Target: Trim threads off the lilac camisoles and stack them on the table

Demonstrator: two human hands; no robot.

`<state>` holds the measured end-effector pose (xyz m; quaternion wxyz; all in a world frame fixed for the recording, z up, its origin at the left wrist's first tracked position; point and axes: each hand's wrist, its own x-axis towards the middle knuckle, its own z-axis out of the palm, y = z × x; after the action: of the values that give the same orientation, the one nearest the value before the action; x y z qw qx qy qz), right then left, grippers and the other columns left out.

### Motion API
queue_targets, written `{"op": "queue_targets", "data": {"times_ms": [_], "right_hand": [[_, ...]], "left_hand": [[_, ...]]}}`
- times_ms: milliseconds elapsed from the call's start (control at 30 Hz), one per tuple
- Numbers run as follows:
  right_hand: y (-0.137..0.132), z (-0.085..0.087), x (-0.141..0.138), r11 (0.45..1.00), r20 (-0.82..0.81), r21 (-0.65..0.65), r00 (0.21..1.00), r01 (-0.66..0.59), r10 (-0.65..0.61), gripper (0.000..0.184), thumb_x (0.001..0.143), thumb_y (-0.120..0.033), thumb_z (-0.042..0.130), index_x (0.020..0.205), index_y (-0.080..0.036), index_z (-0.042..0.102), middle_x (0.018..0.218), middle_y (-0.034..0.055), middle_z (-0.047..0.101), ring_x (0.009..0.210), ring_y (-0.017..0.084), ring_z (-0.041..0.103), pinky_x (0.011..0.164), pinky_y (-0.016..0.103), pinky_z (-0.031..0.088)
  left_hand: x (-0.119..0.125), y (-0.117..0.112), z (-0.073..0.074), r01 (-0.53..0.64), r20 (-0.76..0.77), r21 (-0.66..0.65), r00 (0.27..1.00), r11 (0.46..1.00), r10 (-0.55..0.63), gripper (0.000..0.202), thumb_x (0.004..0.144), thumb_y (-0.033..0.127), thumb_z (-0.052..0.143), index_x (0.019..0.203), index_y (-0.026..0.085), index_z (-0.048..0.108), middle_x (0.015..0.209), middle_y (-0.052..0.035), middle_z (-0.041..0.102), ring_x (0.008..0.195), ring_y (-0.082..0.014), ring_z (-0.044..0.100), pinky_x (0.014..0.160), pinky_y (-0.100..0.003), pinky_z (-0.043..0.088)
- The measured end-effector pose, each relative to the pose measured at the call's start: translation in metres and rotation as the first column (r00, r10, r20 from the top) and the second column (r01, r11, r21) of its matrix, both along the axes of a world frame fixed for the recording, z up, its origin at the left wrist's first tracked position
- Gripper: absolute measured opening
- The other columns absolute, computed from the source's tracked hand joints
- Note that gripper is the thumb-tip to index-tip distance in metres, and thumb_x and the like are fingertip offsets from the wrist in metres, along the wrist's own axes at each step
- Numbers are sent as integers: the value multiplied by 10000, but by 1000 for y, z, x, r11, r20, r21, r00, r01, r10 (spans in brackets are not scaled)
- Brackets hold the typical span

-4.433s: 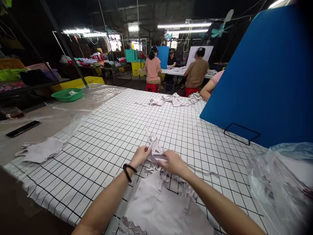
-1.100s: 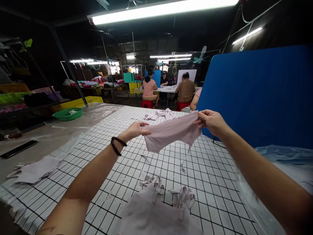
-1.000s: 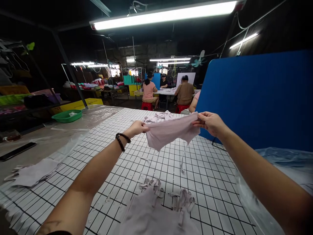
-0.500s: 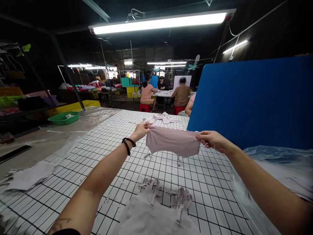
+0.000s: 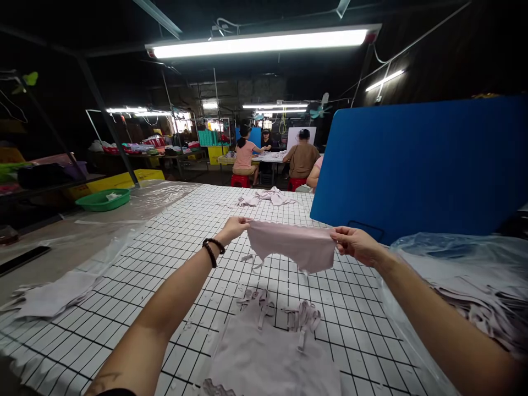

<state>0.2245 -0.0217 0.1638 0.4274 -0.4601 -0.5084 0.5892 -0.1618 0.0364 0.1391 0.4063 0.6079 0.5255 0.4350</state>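
A pale pink camisole is stretched out in the air above the grid-patterned table cover. Its scalloped edge runs along the top, and thin straps dangle below. My left hand pinches one upper corner; my right hand pinches the other. Nearer to me, below the held piece, more camisoles of the same colour lie flat with their gathered straps pointing away from me. Dark bead bracelets circle my left wrist.
Loose pink garments lie at the table's far side, others at left. A blue board stands at right, beside a clear plastic bag with garments. A green basin and phone are left. Several people sit beyond.
The camisole has dropped slightly and looks tauter along its top edge, with both hands still gripping its corners. The view has shifted a little, showing more of the garments at right.
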Motion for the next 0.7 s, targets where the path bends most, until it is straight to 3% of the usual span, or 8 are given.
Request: {"op": "queue_targets", "data": {"times_ms": [100,233,400,500,567,633,700], "right_hand": [[-3,-6,-1,999,49,-33,999,16,-14,288,681,-302,792,864,-143,635,588,-17,563,445,75,520,399,188,469],[-12,-9,-8,992,56,-3,991,126,-125,253,677,-249,793,823,-153,609,663,31,631,568,150,646,493,244,555],[-73,-21,-15,972,105,181,979,151,-172,262,714,-348,758,868,-184,625,812,47,684,794,197,686,737,316,578],[-134,-47,-20,976,287,217,955,15,-78,246,797,-395,666,948,-201,651,959,63,691,930,206,658,867,356,532],[-174,-76,-27,977,420,184,907,-109,23,227,846,-396,595,958,-212,666,999,70,688,971,223,643,885,385,522],[-208,-107,-34,970,531,153,844,-188,80,215,854,-391,565,939,-225,673,1012,69,689,972,245,642,859,402,534],[-232,-133,-39,964,600,193,799,-185,33,182,848,-367,558,902,-235,670,1034,65,686,988,257,638,874,412,529]], "left_hand": [[-4,-9,-6,4,26,-56,1000,998,-2,225,656,223,682,850,112,712,836,-76,702,732,-139,601,703,-270,481],[-1,-21,-7,52,92,-109,995,993,-42,206,657,183,682,838,85,704,791,-83,692,664,-118,602,684,-279,506],[-5,-70,-19,100,166,-106,983,989,-81,244,714,213,685,938,115,684,942,-81,691,837,-132,640,828,-289,512],[-17,-123,-47,153,39,-83,988,985,-150,269,757,301,664,977,148,676,954,-80,693,869,-162,640,811,-325,526],[-24,-162,-72,198,-101,-70,974,978,-204,279,781,307,626,1021,172,671,955,-75,690,860,-172,636,770,-332,535],[-27,-196,-98,195,-224,10,956,981,-188,208,777,258,598,943,178,693,926,-68,682,846,-170,629,753,-314,533],[-29,-220,-118,206,-314,89,934,975,-168,182,763,196,568,890,195,699,904,-56,669,829,-161,622,742,-296,530]]}}
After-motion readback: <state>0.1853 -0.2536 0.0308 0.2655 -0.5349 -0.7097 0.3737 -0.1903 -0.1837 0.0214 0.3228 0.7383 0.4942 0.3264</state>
